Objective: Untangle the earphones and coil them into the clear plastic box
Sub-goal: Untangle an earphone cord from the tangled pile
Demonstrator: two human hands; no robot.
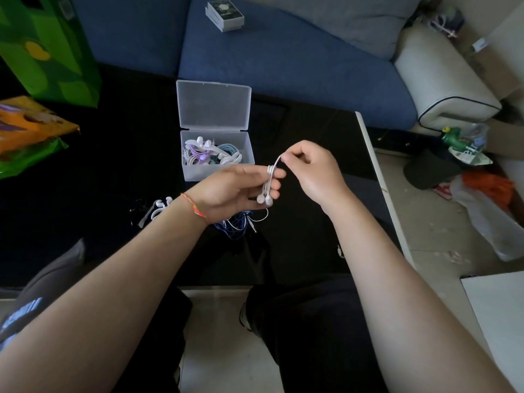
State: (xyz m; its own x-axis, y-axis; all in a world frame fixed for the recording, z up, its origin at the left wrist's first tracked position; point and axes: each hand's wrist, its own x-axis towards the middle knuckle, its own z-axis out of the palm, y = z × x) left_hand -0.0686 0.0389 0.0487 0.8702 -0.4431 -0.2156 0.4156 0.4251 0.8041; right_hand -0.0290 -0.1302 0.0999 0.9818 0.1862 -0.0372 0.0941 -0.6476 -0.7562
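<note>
Both hands grip the thin white earphone cord [269,180]: left hand [229,191] holds the upright coil, right hand [312,168] pinches its top end, clear plastic box [217,171] just beyond the left fingers [276,174].

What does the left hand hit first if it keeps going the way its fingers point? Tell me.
Probably the right hand: the left hand points rightward at it, with only the white earphones held between them. Depth is unclear.

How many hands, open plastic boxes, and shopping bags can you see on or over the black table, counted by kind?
Hands: 2, left hand and right hand, both on the white earphones
Clear plastic box: 1
Bags: 2, green bag, orange bag
Total: 5
</note>
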